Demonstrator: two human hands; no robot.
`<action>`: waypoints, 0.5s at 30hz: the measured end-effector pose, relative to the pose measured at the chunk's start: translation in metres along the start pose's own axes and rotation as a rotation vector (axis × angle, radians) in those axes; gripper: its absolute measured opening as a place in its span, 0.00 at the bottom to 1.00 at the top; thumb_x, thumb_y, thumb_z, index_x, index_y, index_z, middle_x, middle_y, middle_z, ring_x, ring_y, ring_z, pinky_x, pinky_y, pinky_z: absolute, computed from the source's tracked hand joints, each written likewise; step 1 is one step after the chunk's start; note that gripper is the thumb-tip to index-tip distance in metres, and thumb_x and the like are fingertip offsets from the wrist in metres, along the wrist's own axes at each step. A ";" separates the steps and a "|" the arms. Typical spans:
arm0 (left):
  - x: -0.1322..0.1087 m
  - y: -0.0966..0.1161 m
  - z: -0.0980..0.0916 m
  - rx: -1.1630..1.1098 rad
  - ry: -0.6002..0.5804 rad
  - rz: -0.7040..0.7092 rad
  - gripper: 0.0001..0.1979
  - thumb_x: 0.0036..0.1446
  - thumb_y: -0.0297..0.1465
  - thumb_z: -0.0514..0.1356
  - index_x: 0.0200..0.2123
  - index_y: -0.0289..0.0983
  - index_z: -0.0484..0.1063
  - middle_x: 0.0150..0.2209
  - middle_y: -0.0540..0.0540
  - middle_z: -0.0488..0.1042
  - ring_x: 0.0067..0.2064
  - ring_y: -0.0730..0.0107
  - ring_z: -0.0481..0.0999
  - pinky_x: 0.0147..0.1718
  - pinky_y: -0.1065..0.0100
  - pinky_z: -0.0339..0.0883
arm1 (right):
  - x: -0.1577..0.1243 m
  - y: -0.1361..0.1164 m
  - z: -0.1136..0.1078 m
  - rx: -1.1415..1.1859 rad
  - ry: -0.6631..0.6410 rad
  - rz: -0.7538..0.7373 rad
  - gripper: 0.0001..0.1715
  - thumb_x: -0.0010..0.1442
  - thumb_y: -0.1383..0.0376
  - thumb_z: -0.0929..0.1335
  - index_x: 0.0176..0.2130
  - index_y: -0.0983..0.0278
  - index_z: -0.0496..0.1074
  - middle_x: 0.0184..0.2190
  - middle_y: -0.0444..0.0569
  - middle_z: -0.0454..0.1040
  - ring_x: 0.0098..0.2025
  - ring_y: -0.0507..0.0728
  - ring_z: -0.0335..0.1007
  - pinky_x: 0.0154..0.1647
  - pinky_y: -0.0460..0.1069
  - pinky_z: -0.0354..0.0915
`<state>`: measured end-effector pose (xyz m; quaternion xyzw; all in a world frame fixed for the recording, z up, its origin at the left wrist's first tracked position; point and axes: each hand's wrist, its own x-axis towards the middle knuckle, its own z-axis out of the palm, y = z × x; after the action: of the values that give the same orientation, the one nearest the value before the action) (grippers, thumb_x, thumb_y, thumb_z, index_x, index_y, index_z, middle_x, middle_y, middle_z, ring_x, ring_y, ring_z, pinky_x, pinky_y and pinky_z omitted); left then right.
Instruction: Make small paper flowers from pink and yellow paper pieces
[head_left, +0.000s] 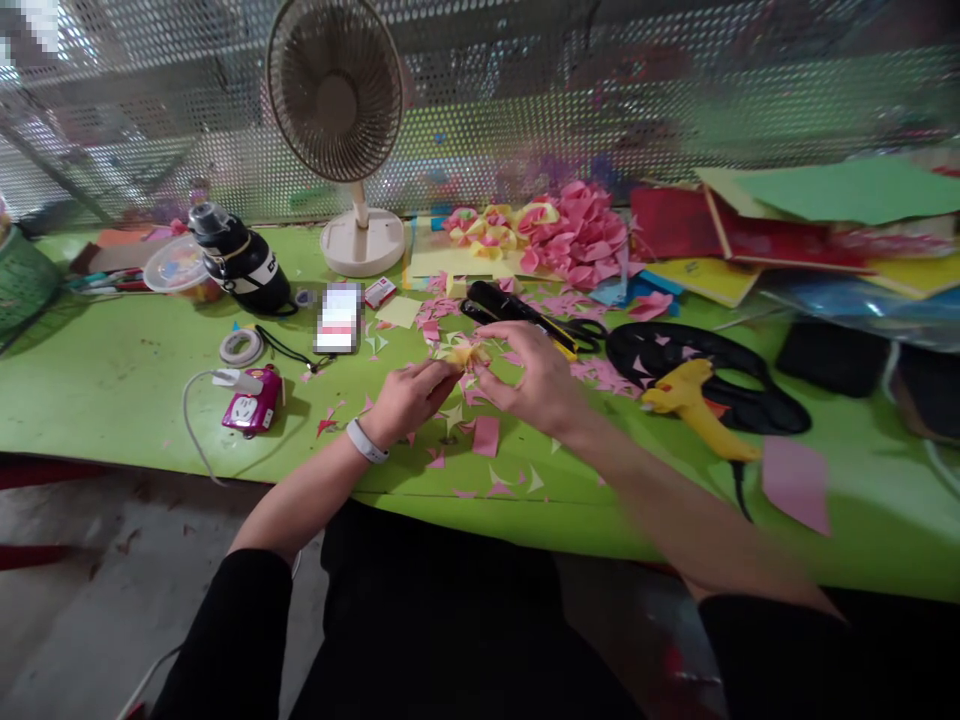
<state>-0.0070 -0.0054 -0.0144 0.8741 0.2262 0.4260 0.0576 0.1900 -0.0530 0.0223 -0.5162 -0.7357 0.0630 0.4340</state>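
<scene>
A small yellow paper flower (465, 355) is between my two hands, just above the green table (315, 440). My left hand (412, 395), with a white band on its wrist, pinches the flower from the left. On the other side my right hand (532, 375) curves toward it, thumb and fingers apart around its right edge; contact there is hard to make out. Pink and pale paper scraps (499, 480) lie scattered under both hands. Behind the right hand rests a black tool with a yellow part (517, 308), partly covered by the fingers.
A yellow hot glue gun (697, 405) lies to the right on a black pad (780, 400). Pink paper flowers (577, 235) are heaped at the back beside a standing fan (337, 100). A black bottle (240, 260), phone (338, 318) and purple power adapter (255, 402) are at left.
</scene>
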 end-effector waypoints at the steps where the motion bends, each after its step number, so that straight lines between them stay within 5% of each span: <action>1: 0.000 0.000 0.000 0.012 -0.008 0.016 0.05 0.66 0.30 0.58 0.41 0.34 0.72 0.37 0.45 0.82 0.33 0.74 0.82 0.32 0.76 0.73 | 0.000 0.000 0.000 0.003 -0.018 0.009 0.19 0.58 0.63 0.69 0.50 0.62 0.71 0.48 0.56 0.76 0.51 0.65 0.73 0.52 0.63 0.71; 15: 0.002 -0.004 -0.006 0.096 -0.026 0.166 0.06 0.66 0.28 0.58 0.44 0.35 0.73 0.39 0.44 0.82 0.35 0.74 0.82 0.33 0.74 0.75 | 0.001 0.002 0.003 -0.013 -0.020 -0.050 0.11 0.60 0.65 0.68 0.45 0.60 0.74 0.39 0.51 0.80 0.44 0.63 0.77 0.49 0.61 0.71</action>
<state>-0.0121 -0.0013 -0.0109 0.8971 0.1723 0.4066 -0.0169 0.1897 -0.0503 0.0200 -0.4997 -0.7532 0.0524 0.4246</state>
